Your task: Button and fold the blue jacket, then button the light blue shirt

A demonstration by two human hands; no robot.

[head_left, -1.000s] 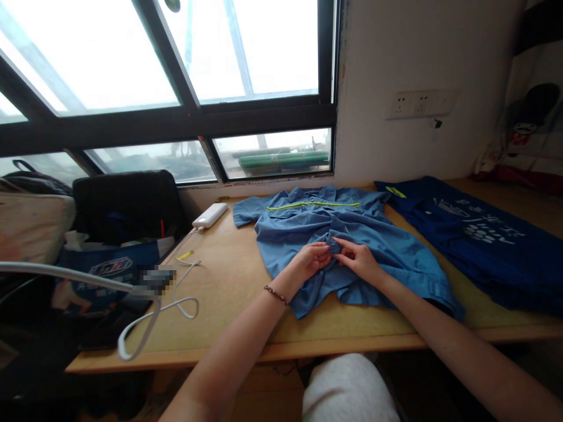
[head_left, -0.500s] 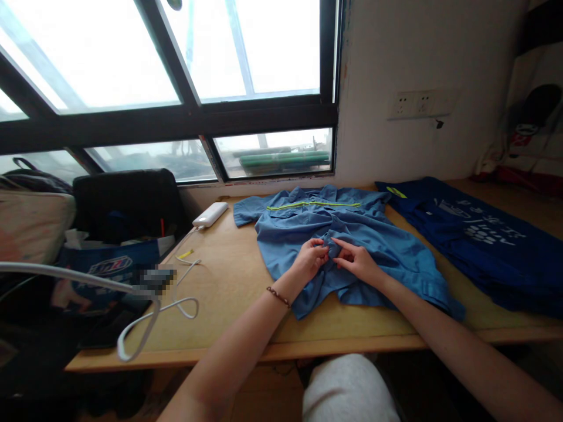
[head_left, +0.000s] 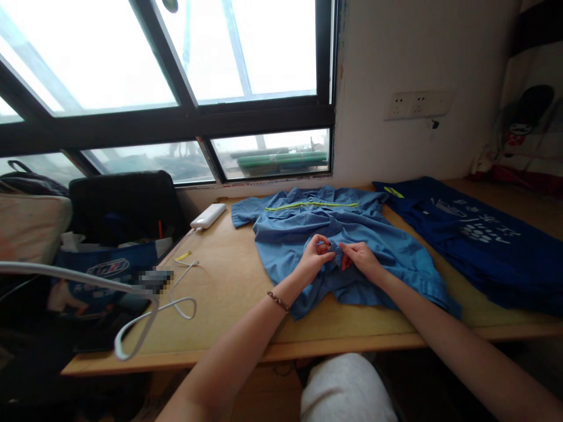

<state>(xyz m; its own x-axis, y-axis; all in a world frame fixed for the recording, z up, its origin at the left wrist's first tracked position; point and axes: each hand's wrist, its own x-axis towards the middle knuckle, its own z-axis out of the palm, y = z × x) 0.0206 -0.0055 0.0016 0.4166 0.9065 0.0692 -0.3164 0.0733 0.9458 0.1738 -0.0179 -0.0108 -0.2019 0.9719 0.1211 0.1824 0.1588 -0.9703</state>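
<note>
A light blue short-sleeved shirt (head_left: 290,234) with a yellow-green stripe across the chest lies front up on the wooden table (head_left: 220,293), its collar toward the window. Both hands pinch its front edge at the lower middle, lifting a small fold of cloth. My left hand (head_left: 315,257) has thumb and fingers closed on the fabric. Close beside it, my right hand (head_left: 359,258) grips the same fold from the right. Whatever button or buttonhole lies between the fingertips is too small to make out.
Dark blue garments with white print (head_left: 479,234) lie to the right. A white power bank (head_left: 209,216) with a white cable (head_left: 187,302) sits at the left. Beyond the table's left edge are a black chair (head_left: 125,199) and a blue bag (head_left: 109,264). The window stands behind.
My fingers have shifted their pinch on the shirt front; the right fingertips have curled under and the left thumb points across the cloth. The view has moved slightly.
</note>
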